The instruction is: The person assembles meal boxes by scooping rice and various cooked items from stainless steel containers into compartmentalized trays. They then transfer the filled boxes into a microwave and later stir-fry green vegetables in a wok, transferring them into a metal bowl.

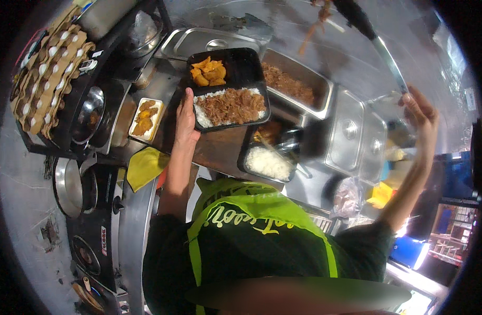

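Note:
My left hand (186, 118) supports a black takeout tray (268, 100) by its left side, with the fingers beneath it hidden. One compartment of the tray holds orange-yellow chunks (209, 73); another has shredded brown meat (233, 106) over white rice (201, 116). Raised at the upper right, my right hand (420, 108) is closed around the metal handle of a long kitchen utensil (390, 60). Its dark end reaches the top edge of the view, so its exact kind cannot be made out. Close by that end, brown shreds (315, 29) show, somewhat blurred.
A steel pan of shredded meat (288, 84) sits beyond the tray, near lidded steel pans (351, 128). A second black tray with rice (270, 163) is below. To the left are egg cartons (49, 79), a small food dish (146, 119), a yellow cloth (146, 168) and a stove (96, 236).

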A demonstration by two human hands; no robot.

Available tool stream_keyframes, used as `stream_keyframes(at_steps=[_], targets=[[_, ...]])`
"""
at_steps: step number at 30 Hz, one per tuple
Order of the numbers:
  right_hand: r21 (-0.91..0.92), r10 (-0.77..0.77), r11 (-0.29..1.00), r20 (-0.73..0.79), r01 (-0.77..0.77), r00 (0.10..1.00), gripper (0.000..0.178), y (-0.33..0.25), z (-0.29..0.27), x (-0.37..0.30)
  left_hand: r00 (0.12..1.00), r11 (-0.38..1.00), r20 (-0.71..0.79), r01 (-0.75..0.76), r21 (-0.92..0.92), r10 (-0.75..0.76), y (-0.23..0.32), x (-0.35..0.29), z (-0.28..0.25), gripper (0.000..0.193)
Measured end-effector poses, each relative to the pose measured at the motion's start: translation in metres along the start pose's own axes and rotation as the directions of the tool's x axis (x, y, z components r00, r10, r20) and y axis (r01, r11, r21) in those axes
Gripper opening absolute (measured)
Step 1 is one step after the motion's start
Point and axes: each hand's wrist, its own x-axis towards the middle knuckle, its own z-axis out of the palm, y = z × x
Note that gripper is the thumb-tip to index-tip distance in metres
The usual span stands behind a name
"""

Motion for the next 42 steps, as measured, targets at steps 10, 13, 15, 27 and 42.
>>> stream_keyframes(at_steps=[10, 13, 15, 27, 42], targets=[[-0.017, 0.029, 0.999, 0.08, -0.028, 0.996, 0.034, 0.07, 0.028, 0.016, 0.971, 0.978, 0.139, -0.204, 0.044, 0.196, 0.028, -0.037, 0.015, 0.045], [-0.265, 0.087, 0.963, 0.181, -0.037, 0.98, 0.042, 0.096, 0.077, 0.018, 0.998, 1.0, 0.059, -0.025, -0.015, 0.026, 0.035, -0.036, 0.012, 0.046], [-0.578, -0.02, 0.797, 0.26, 0.172, 0.965, 0.039, 0.089, 0.102, 0.016, 0.999, 1.0, 0.042, 0.003, -0.009, -0.003, 0.034, -0.036, 0.01, 0.046], [-0.785, 0.029, 0.493, 0.445, 0.374, 0.895, 0.027, 0.133, 0.12, 0.035, 0.995, 0.995, -0.031, 0.095, 0.016, -0.094, 0.019, -0.024, -0.002, 0.048], [-0.638, 0.04, 0.752, 0.29, 0.162, 0.956, 0.027, 0.108, 0.058, 0.026, 1.0, 0.999, -0.011, 0.019, 0.042, -0.018, -0.003, 0.012, 0.007, 0.054]])
